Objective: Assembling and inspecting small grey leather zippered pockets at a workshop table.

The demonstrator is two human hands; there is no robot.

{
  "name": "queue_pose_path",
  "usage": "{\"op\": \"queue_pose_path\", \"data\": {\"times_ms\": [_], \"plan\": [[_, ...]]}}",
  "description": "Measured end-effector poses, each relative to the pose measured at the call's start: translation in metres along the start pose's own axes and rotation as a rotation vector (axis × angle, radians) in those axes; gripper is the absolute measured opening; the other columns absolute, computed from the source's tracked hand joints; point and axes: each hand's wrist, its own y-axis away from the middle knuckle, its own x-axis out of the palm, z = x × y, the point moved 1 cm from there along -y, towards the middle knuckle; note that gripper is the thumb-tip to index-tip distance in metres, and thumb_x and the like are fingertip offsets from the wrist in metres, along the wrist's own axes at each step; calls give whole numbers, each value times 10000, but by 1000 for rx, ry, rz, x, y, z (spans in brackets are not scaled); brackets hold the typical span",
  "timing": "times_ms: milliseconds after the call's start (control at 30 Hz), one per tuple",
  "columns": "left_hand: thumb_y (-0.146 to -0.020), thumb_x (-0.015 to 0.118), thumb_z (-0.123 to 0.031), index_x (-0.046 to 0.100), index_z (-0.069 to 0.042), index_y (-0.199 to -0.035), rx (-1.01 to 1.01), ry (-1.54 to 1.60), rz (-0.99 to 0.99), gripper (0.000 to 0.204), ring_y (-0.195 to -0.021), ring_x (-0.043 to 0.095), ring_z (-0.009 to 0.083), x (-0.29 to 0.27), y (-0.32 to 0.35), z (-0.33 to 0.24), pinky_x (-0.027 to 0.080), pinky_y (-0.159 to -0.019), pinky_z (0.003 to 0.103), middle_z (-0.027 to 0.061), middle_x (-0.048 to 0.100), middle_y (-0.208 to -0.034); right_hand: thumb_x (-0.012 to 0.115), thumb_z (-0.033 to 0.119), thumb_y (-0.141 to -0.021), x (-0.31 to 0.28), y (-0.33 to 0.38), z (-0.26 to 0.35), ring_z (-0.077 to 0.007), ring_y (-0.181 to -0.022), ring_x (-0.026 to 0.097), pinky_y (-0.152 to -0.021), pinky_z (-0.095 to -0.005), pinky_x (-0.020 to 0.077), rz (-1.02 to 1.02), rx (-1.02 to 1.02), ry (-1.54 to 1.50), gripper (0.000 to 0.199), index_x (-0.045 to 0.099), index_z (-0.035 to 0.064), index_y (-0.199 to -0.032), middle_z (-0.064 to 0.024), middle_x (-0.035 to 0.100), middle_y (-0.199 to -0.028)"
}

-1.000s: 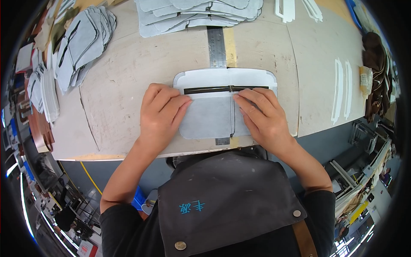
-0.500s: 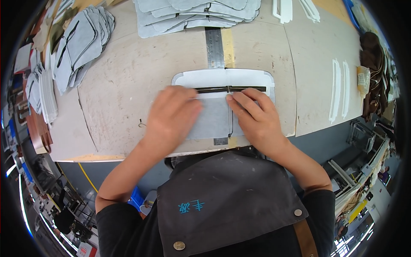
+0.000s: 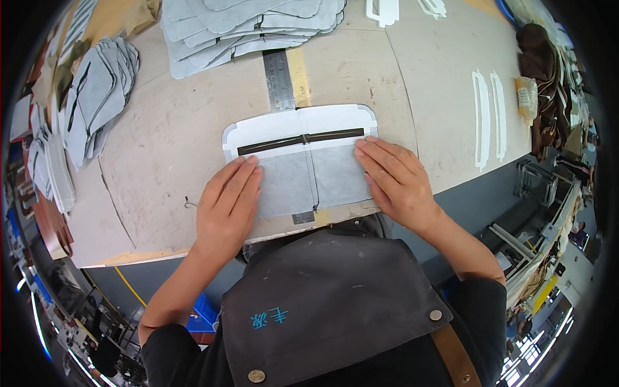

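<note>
at 9 o'clock on grey panel (image 3: 280, 184), l hand (image 3: 224, 206) rested unclenched; r hand (image 3: 401, 184) ditto at 3, black strip (image 3: 335, 136) btwn

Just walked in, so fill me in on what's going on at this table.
A person's left hand and right hand rest on a grey panel, with fingers near opposite ends of its long dark slot. The panel lies flat across a metal ruler, which shows beyond it and at its near edge. Farther back sits a pile of grey pieces.
</note>
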Motion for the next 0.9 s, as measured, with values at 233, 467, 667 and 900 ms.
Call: {"op": "queue_pose_path", "data": {"times_ms": [233, 467, 667, 900], "plan": [[-749, 700, 61, 670, 13, -1120, -94, 80, 16, 375, -1117, 600, 308, -7, -5, 0, 482, -935, 386, 121, 657, -1213, 676, -11, -730, -5, -2, 0, -270, -1179, 580, -935, -386, 496, 38, 24, -13, 485, 634, -15, -1213, -108, 602, -1290], [-730, 746, 48, 707, -29, -1011, -423, 465, -23, 294, -983, 623, 267, -18, -16, 13, 490, -850, 355, 106, 690, -1049, 693, -50, -758, -12, -12, -10, -275, -1011, 635, -821, -348, 540, -37, 143, -299, 399, 660, 25, -1148, -122, 627, -1170], [-722, 780, -8, 707, -33, -991, -157, 304, -176, 279, -854, 543, 242, 5, -62, 10, 430, -756, 367, 64, 612, -904, 716, -26, -812, -18, -48, -19, -182, -722, 610, -627, -268, 501, -224, 283, -410, 167, 674, 11, -969, -98, 646, -889], [-706, 803, -73, 691, -54, -1064, -110, 163, -52, 375, -930, 500, 249, 26, -86, 5, 382, -810, 367, 45, 571, -973, 697, 88, -881, -2, -91, -26, -188, -539, 494, -521, -305, 409, -128, 383, -527, 162, 605, 0, -781, -88, 569, -660]]}}
